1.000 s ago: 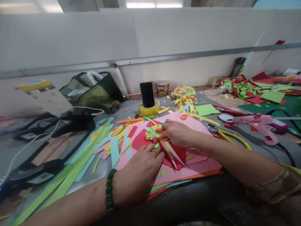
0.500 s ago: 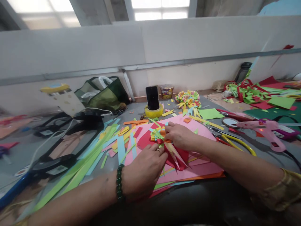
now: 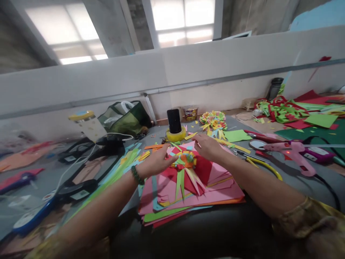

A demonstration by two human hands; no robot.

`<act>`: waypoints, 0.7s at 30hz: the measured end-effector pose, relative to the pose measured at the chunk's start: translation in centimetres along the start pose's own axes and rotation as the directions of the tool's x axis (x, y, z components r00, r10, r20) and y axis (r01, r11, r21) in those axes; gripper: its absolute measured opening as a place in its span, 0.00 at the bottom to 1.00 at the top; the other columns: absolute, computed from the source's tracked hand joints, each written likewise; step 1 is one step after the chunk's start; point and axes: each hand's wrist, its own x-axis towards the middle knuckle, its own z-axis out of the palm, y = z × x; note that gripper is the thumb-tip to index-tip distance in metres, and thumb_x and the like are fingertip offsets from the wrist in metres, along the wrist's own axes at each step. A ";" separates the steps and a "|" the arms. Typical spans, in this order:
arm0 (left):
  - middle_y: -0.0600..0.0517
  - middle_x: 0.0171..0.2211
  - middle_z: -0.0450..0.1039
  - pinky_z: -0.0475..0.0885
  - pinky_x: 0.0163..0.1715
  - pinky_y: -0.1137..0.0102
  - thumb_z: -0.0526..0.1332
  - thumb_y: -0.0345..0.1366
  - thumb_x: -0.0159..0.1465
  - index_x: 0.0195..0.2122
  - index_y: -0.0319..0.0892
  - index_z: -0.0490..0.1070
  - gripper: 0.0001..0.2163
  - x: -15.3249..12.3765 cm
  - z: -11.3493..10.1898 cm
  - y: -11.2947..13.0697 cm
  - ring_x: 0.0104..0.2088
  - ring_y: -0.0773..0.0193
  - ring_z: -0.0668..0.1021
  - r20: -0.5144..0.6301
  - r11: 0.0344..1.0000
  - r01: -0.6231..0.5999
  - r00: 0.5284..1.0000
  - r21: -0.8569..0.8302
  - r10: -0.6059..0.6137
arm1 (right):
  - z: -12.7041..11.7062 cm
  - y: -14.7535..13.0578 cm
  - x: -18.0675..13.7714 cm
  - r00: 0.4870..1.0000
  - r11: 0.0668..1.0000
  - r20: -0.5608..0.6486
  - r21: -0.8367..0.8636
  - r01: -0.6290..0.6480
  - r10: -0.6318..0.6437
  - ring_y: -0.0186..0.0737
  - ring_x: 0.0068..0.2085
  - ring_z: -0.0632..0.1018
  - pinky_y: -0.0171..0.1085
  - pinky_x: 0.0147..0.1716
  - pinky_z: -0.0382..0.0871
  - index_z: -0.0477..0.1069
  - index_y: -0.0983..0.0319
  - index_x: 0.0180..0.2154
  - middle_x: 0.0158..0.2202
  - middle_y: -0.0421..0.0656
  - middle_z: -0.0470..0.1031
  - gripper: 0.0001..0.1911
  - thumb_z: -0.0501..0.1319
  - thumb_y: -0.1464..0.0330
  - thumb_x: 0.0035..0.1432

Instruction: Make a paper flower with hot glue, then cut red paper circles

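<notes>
A paper flower (image 3: 185, 160) with a yellow, orange and green centre and long pointed strips lies on a red sheet atop a stack of coloured paper (image 3: 223, 190). My left hand (image 3: 155, 162), with a green bead bracelet on the wrist, reaches in from the left. Its fingers are stretched out and its fingertips are at the flower's left edge. My right hand (image 3: 208, 145) hovers just beyond the flower on the right, over the pink sheet. Its fingers point left and are smeared, so I cannot tell whether they hold anything.
A phone (image 3: 174, 121) stands in a yellow tape roll behind the stack, with finished paper flowers (image 3: 214, 119) to its right. A pink glue gun (image 3: 292, 151), yellow-handled scissors (image 3: 265, 167) and green paper lie at right. Green and blue strips (image 3: 118, 169), cables and a green bag (image 3: 126, 118) are at left.
Both hands let go of the flower and moved forward, away from me, to either side of it. The camera tilted up, so the stack sits lower and more of the window shows.
</notes>
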 end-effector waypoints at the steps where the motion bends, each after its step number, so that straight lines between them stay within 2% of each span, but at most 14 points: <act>1: 0.54 0.25 0.71 0.64 0.25 0.69 0.63 0.51 0.57 0.53 0.38 0.66 0.28 0.8 0.3 -0.2 0.25 0.60 0.74 0.030 0.993 0.071 0.997 -0.095 -0.068 | 0.1 -0.2 -0.1 1.000 1.000 0.018 -0.008 -0.006 0.006 0.49 0.53 0.74 0.42 0.49 0.67 0.72 0.66 0.53 0.51 0.55 0.76 0.19 0.51 0.75 0.64; 3: 0.59 0.20 0.66 0.61 0.21 0.70 0.66 0.50 0.55 0.53 0.38 0.65 0.29 2.0 1.1 -0.3 0.21 0.63 0.70 0.085 0.945 0.187 0.982 -0.269 -0.170 | 0.2 -0.5 -0.3 1.000 1.000 0.028 -0.018 0.001 -0.001 0.50 0.54 0.74 0.43 0.51 0.67 0.71 0.67 0.54 0.53 0.56 0.75 0.19 0.50 0.75 0.65; 4: 0.60 0.19 0.64 0.60 0.20 0.71 0.66 0.48 0.54 0.53 0.38 0.65 0.29 2.4 1.5 -0.3 0.20 0.64 0.69 0.092 0.931 0.199 0.979 -0.305 -0.180 | 0.2 -0.6 -0.3 1.000 1.000 0.028 -0.020 0.008 -0.007 0.50 0.54 0.74 0.44 0.50 0.67 0.71 0.68 0.54 0.53 0.57 0.75 0.19 0.50 0.74 0.66; 8: 0.62 0.19 0.65 0.60 0.21 0.73 0.68 0.36 0.47 0.47 0.38 0.67 0.25 2.9 2.8 -0.2 0.21 0.66 0.69 0.089 0.907 0.193 0.981 -0.374 -0.172 | 0.6 -1.0 -0.7 0.999 0.999 0.040 -0.027 0.034 -0.033 0.49 0.52 0.75 0.44 0.49 0.69 0.72 0.67 0.52 0.51 0.56 0.76 0.17 0.51 0.73 0.66; 12: 0.63 0.18 0.64 0.60 0.21 0.75 0.64 0.28 0.43 0.39 0.41 0.69 0.19 2.7 3.6 -0.5 0.21 0.69 0.68 0.093 0.876 0.182 0.983 -0.446 -0.156 | 1.3 -1.1 -0.7 0.997 0.998 0.049 -0.009 0.067 -0.066 0.48 0.54 0.74 0.44 0.50 0.69 0.72 0.66 0.53 0.51 0.55 0.76 0.17 0.52 0.72 0.66; 15: 0.61 0.18 0.64 0.60 0.20 0.75 0.61 0.28 0.42 0.29 0.42 0.70 0.11 2.6 3.7 -0.8 0.21 0.69 0.67 0.128 0.840 0.174 0.984 -0.514 -0.125 | 1.4 -0.5 -0.6 0.996 0.995 -0.003 0.061 0.084 -0.084 0.47 0.53 0.74 0.45 0.52 0.68 0.72 0.65 0.51 0.50 0.54 0.77 0.16 0.52 0.72 0.66; 18: 0.58 0.18 0.65 0.62 0.21 0.74 0.61 0.31 0.43 0.23 0.42 0.69 0.05 2.6 3.4 -1.2 0.22 0.68 0.68 0.170 0.790 0.175 0.981 -0.588 -0.091 | 1.2 0.0 -0.7 0.997 0.975 -0.023 0.208 0.080 -0.077 0.46 0.50 0.76 0.46 0.52 0.68 0.73 0.64 0.50 0.48 0.52 0.78 0.15 0.52 0.69 0.67; 21: 0.57 0.21 0.66 0.65 0.24 0.73 0.61 0.35 0.46 0.23 0.42 0.67 0.05 2.5 3.2 -1.6 0.23 0.69 0.69 0.173 0.726 0.182 0.981 -0.663 -0.088 | 1.0 0.1 -1.0 0.988 0.910 0.119 0.412 0.038 -0.095 0.45 0.46 0.78 0.44 0.47 0.71 0.70 0.64 0.54 0.45 0.50 0.79 0.19 0.55 0.63 0.66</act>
